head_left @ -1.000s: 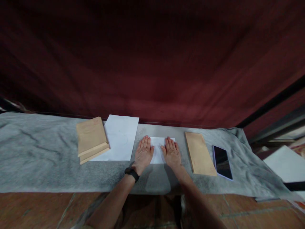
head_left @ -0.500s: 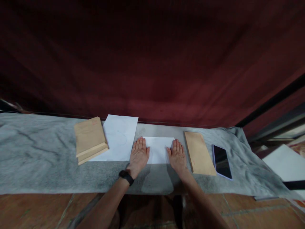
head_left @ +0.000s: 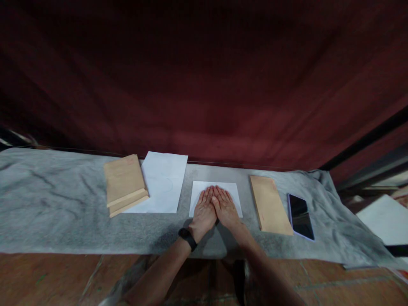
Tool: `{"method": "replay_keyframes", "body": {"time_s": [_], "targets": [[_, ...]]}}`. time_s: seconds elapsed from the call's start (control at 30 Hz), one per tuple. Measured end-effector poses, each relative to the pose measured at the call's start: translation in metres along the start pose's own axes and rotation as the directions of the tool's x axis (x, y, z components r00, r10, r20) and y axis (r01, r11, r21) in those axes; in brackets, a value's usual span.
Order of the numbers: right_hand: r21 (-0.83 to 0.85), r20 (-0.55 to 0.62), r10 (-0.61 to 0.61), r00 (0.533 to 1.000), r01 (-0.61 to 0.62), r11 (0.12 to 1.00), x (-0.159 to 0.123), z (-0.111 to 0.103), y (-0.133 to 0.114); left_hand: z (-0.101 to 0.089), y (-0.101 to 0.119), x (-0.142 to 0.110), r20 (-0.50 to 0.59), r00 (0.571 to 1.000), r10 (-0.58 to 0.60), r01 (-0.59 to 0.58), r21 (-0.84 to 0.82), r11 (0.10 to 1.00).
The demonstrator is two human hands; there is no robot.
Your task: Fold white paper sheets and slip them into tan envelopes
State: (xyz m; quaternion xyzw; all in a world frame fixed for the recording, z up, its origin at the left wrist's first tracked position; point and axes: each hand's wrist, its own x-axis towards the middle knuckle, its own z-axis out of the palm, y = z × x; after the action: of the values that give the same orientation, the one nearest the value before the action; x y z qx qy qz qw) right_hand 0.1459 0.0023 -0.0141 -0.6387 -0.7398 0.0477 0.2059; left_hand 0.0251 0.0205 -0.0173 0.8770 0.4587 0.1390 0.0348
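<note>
A white sheet of paper, seemingly folded smaller than the one beside it, lies flat in front of me. My left hand rests palm down on its middle, fingers stretched out, with a black band on the wrist. Pressed against it, my right hand also lies flat on the paper, its thumb over the edge of my left hand. Both hands hold nothing and cover the paper's centre and part of its near edge.
Left of the hands lie a larger white sheet and brown paper envelopes overlapping it. To the right are another brown envelope and a phone. Grey cloth covers the surface, and a dark red curtain hangs behind.
Both hands have slid inward from the left and right ends of the folded paper and now meet at its middle. The view has shifted slightly.
</note>
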Motion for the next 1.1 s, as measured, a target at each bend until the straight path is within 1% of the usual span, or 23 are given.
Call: {"method": "replay_keyframes", "body": {"time_s": [0.13,0.2,0.37,0.47,0.6,0.87,1.1], "targets": [[-0.065,0.014,0.032,0.999,-0.031,0.997,0.006,0.0,0.004,-0.005,-0.006,0.006,0.017,1.0,-0.006,0.006,0.023,1.0],[-0.092,0.013,0.044,0.999,-0.043,0.995,0.009,-0.001,0.006,-0.009,-0.008,0.009,0.015,0.999,-0.028,0.028,0.03,0.999],[-0.155,-0.058,0.073,0.996,-0.081,0.985,0.01,0.003,0.011,-0.013,-0.015,0.011,-0.002,0.994,-0.107,0.107,0.043,0.993],[-0.177,-0.105,0.085,0.991,-0.103,0.979,0.007,0.004,0.015,-0.013,-0.021,0.009,-0.025,0.987,-0.159,0.16,0.054,0.986],[-0.208,-0.138,0.108,0.985,-0.135,0.969,0.001,0.001,0.025,-0.016,-0.029,0.005,-0.04,0.983,-0.178,0.18,0.065,0.981],[-0.292,-0.239,0.065,0.969,-0.136,0.947,-0.012,0.001,0.043,-0.021,-0.042,-0.004,-0.056,0.973,-0.222,0.227,0.095,0.969],[-0.311,-0.269,0.081,0.96,-0.166,0.936,-0.021,0.0,0.051,-0.02,-0.05,-0.009,-0.112,0.961,-0.251,0.258,0.048,0.965]]}}
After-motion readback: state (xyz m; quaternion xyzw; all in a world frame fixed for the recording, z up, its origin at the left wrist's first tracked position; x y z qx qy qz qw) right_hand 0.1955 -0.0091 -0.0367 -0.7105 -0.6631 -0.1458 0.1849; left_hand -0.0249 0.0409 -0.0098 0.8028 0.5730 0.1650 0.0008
